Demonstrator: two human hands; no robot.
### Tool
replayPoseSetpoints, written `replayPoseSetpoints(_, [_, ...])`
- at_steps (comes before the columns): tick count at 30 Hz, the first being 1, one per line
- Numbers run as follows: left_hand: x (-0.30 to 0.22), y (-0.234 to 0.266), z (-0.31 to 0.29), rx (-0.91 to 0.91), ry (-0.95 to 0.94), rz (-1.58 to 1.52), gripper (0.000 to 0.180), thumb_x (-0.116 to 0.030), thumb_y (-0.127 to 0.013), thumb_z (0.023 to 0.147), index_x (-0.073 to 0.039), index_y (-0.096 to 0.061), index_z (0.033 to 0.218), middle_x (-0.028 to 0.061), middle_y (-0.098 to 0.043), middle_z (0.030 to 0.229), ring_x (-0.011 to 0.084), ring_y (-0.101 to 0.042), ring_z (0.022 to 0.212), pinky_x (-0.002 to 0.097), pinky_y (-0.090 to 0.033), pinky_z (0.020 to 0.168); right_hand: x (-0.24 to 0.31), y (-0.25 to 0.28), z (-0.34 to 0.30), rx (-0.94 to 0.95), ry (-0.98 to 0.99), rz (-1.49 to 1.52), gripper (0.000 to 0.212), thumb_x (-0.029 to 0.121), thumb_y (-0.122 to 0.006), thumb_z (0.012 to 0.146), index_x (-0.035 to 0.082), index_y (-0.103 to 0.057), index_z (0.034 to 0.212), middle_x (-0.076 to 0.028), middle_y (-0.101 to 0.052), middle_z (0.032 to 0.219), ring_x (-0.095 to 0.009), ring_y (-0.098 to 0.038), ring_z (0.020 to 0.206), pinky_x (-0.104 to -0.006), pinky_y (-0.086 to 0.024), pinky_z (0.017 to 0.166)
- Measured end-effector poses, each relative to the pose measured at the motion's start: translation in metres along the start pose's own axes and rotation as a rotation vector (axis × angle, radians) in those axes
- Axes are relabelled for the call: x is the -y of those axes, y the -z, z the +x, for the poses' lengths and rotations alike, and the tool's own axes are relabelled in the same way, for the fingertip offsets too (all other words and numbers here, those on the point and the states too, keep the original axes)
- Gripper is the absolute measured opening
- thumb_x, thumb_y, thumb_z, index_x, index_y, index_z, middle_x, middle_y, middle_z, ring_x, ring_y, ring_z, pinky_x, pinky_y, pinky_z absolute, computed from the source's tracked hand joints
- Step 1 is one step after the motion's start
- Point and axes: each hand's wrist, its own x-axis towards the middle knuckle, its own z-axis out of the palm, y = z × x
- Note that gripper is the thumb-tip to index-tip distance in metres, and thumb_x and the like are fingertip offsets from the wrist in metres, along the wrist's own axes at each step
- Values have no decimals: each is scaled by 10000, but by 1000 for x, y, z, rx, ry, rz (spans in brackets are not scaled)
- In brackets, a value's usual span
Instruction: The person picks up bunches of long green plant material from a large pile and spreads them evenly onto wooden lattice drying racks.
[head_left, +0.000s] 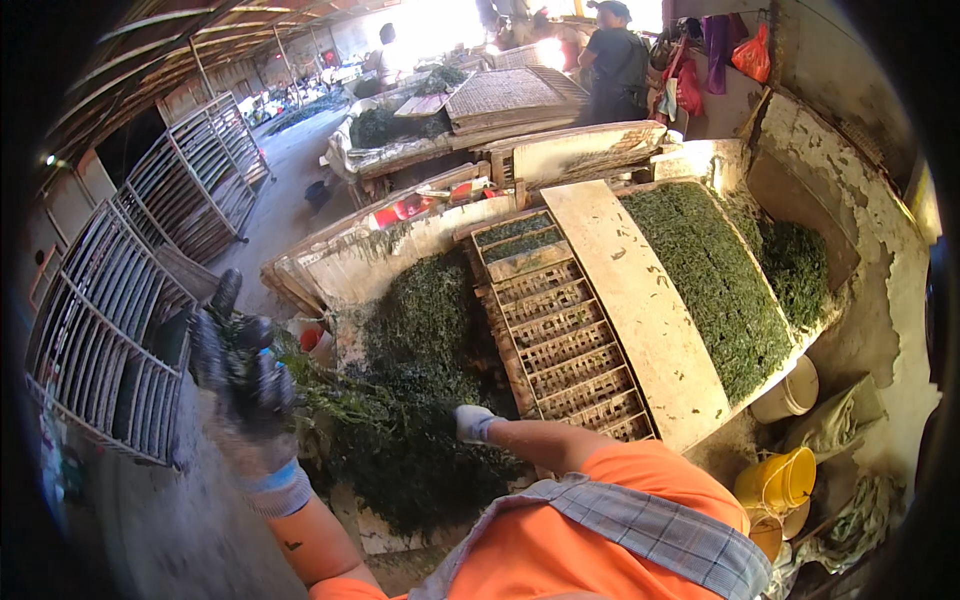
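My left hand (240, 375), in a dark glove with a pale knitted cuff, is raised at the left of the trough, blurred by motion. Dark green plant strands (236, 340) show between its fingers, and more strands trail from near it toward the heap. My right hand (474, 423), in a whitish glove, reaches into the heap of wet-looking green plant strands (420, 450) in front of me. Its fingertips are hidden by the greens. Just beyond that hand lies a wooden slatted frame (565, 335) of narrow compartments, two of its far ones filled with greens.
A pale board (640, 310) lies beside the frame, with a bed of packed greens (705, 280) to its right. Slatted racks (100, 320) stand at the left. Yellow buckets (778, 480) sit at the lower right. Another person (615, 65) stands at the far tables.
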Motion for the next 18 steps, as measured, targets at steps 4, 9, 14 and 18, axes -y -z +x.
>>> replayPoseSetpoints(4, [72,71,-44,-434,25,897,417,-249,-504,999,-3,-493,1336,107,-595,1213,190,-580,1040,341,-453,980,69,93,-51,-199,201,216,322,125,-601,710,70,-673,1019,-216,-682,926,-394,-654,898,-449,-535,761])
replayPoseSetpoints(9, [118,136,-82,-222,348,296,391,-94,-467,990,74,-467,1343,155,-516,1358,220,-533,1188,327,-418,1023,75,102,-56,-175,340,128,189,121,-614,717,98,-663,898,-181,-673,819,-397,-651,803,-465,-527,689])
replayPoseSetpoints(14, [79,98,-59,-138,229,238,442,-181,-441,1030,56,-397,1400,135,-491,1398,216,-498,1248,313,-380,1057,141,181,-79,-314,633,106,180,96,-611,687,53,-658,855,-175,-670,769,-392,-647,734,-446,-526,644])
replayPoseSetpoints(18, [125,143,-88,-36,403,680,471,-294,-423,1020,3,-431,1386,96,-551,1263,162,-532,1117,305,-426,943,193,238,-66,-615,910,-737,110,105,-579,782,116,-680,825,-28,-677,723,-221,-657,732,-364,-479,629])
